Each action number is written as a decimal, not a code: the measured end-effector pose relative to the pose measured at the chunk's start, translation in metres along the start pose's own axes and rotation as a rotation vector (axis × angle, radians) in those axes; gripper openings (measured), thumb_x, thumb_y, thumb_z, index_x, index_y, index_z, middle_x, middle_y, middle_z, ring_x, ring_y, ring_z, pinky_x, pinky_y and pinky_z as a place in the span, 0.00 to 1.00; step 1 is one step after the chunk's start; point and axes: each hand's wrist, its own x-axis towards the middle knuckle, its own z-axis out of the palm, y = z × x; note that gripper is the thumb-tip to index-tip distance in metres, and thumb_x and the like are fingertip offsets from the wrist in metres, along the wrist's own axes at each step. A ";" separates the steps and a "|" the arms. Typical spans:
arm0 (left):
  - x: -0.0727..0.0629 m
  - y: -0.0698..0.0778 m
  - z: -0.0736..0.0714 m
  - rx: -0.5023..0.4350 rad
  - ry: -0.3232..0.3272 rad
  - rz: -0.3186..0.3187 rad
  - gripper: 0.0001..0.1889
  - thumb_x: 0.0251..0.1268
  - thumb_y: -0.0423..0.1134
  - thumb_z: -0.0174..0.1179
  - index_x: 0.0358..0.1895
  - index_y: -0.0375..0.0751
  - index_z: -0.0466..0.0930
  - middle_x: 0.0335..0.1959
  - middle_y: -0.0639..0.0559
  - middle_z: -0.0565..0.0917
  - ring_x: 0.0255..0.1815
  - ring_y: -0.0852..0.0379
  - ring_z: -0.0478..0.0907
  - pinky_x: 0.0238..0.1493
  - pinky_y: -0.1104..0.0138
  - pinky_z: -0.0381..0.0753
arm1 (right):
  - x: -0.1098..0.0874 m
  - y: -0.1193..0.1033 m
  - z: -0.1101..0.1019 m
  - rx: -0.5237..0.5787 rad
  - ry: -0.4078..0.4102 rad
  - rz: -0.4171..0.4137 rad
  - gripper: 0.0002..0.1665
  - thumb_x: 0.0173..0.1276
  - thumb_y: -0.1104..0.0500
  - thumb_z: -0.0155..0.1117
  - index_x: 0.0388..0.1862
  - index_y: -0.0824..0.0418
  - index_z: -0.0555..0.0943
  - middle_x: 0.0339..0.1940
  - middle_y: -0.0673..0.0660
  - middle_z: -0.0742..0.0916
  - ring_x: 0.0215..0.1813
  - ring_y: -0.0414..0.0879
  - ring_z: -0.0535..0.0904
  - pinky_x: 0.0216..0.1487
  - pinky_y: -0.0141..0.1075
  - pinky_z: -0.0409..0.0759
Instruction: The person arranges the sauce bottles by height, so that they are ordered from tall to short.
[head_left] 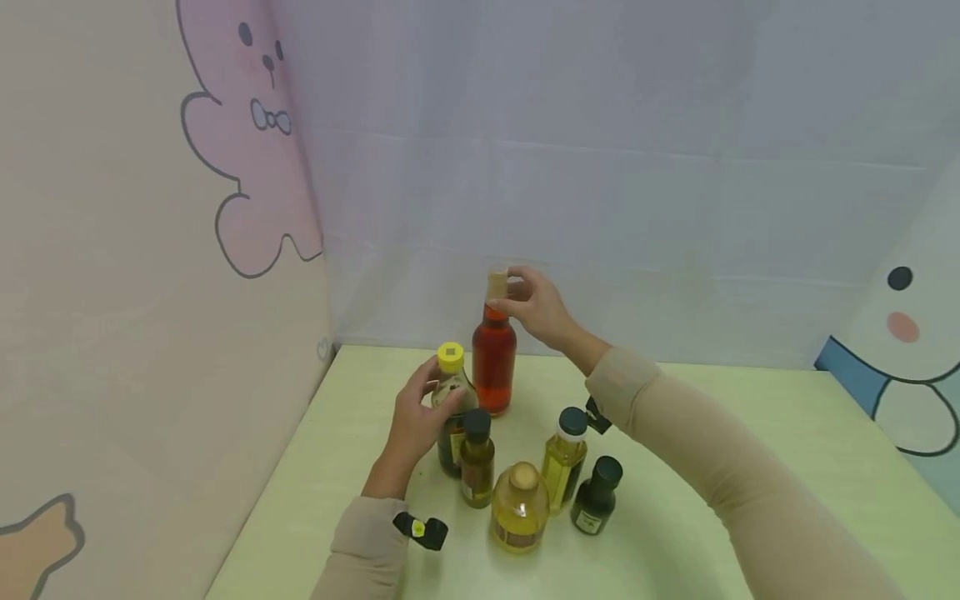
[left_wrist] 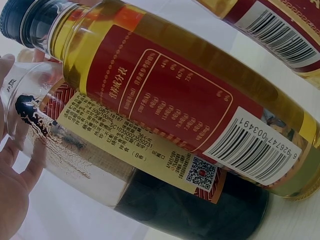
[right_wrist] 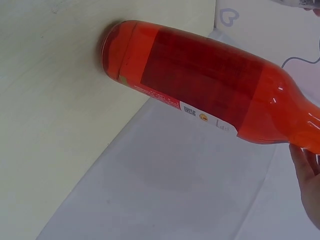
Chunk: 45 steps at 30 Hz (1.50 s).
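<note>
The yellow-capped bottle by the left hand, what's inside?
Dark liquid fills the lower part of the yellow-capped bottle; no liquid shows in the clear part above. Its label and the dark-capped bottle in front cover part of the inside, which can't be seen.

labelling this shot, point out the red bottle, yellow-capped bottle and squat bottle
Red bottle [head_left: 494, 354], head view, on its body
Yellow-capped bottle [head_left: 452, 432], head view, on its dark lower part
Squat bottle [head_left: 521, 510], head view, on its body

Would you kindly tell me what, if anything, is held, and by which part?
Right hand: red bottle, by its neck. Left hand: yellow-capped bottle, by its shoulder.
</note>
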 end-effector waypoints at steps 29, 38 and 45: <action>-0.002 0.004 -0.005 -0.006 -0.020 -0.044 0.28 0.64 0.35 0.65 0.66 0.36 0.69 0.53 0.40 0.79 0.56 0.43 0.74 0.57 0.46 0.73 | 0.024 0.003 0.030 -0.018 -0.063 -0.023 0.28 0.64 0.62 0.70 0.62 0.65 0.73 0.50 0.64 0.84 0.52 0.55 0.81 0.54 0.47 0.78; -0.002 0.001 -0.004 -0.008 -0.030 -0.018 0.28 0.64 0.35 0.65 0.67 0.37 0.68 0.53 0.40 0.79 0.56 0.44 0.74 0.57 0.45 0.72 | 0.029 0.002 0.036 -0.022 -0.072 -0.019 0.29 0.65 0.63 0.70 0.63 0.65 0.73 0.51 0.64 0.84 0.53 0.55 0.81 0.54 0.46 0.79; -0.001 0.002 -0.008 -0.002 -0.018 0.007 0.27 0.64 0.33 0.64 0.66 0.35 0.69 0.52 0.40 0.78 0.55 0.43 0.74 0.56 0.45 0.73 | 0.036 -0.003 0.044 -0.064 -0.093 -0.027 0.31 0.65 0.60 0.70 0.65 0.64 0.71 0.52 0.63 0.84 0.53 0.52 0.81 0.55 0.44 0.78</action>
